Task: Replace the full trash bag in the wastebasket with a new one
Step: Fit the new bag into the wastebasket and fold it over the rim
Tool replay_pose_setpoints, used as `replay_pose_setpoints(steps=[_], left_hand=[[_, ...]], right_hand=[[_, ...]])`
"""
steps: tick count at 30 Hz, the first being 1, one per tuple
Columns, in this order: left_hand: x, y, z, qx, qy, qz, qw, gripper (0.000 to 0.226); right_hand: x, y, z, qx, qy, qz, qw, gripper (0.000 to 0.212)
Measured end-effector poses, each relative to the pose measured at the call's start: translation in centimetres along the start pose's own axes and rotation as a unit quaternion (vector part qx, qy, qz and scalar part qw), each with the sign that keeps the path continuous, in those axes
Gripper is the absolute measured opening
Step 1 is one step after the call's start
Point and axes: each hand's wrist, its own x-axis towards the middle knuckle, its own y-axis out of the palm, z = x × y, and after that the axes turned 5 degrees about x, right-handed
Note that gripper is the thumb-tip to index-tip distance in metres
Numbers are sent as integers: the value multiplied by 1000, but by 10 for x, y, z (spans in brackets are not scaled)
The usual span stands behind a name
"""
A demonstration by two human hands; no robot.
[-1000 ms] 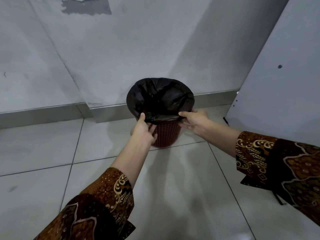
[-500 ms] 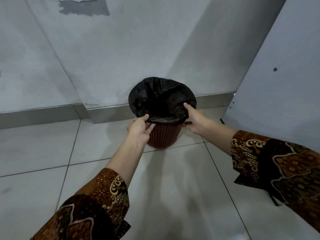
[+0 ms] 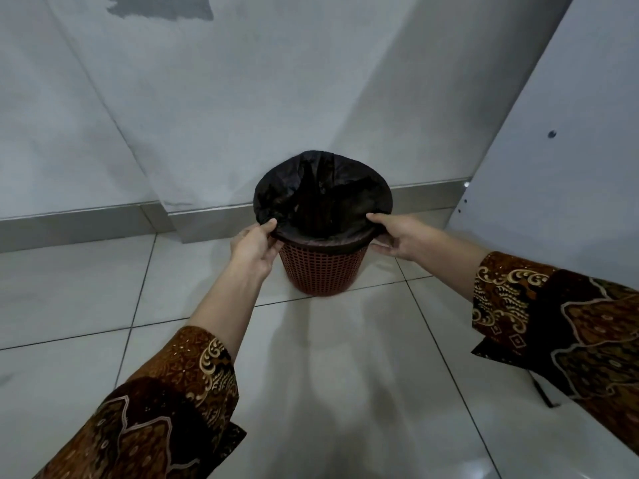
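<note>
One wastebasket (image 3: 322, 271), one bag (image 3: 321, 198), two hands (image 3: 254, 245).

No legible text, label, brand, number or sign anywhere in view. Wastebasket (image 3: 322, 267): lattice wall bare, no marking. Trash bag (image 3: 321, 195): plain black, no print. Sleeves (image 3: 553, 319): ornamental pattern only, no lettering. Wall (image 3: 242, 98): grey patch and dark spot, no characters.

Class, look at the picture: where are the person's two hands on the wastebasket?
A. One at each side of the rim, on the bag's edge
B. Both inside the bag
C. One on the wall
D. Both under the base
A: the left hand and right hand pinch the black trash bag at opposite sides of the red wastebasket rim.
</note>
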Motion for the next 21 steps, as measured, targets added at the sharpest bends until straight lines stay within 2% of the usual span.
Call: replay_pose_setpoints(steps=[5, 9, 15, 18, 21], left_hand=[[0, 2, 1, 62, -3, -29, 998, 40], [0, 3, -3, 31, -56, -11, 998, 4], [-8, 7, -6, 41, -105, 10, 994, 23], [-9, 7, -10, 56, -116, 25, 991, 24], [-15, 10, -12, 3, -81, 30, 996, 18]], right_hand=[[3, -4, 3, 14, -45, -31, 998, 41], [2, -4, 6, 71, -55, -28, 996, 41], [2, -2, -1, 48, -28, -11, 998, 43], [-1, -4, -3, 1, -30, -18, 999, 44], [-2, -6, -4, -11, -41, -22, 999, 45]])
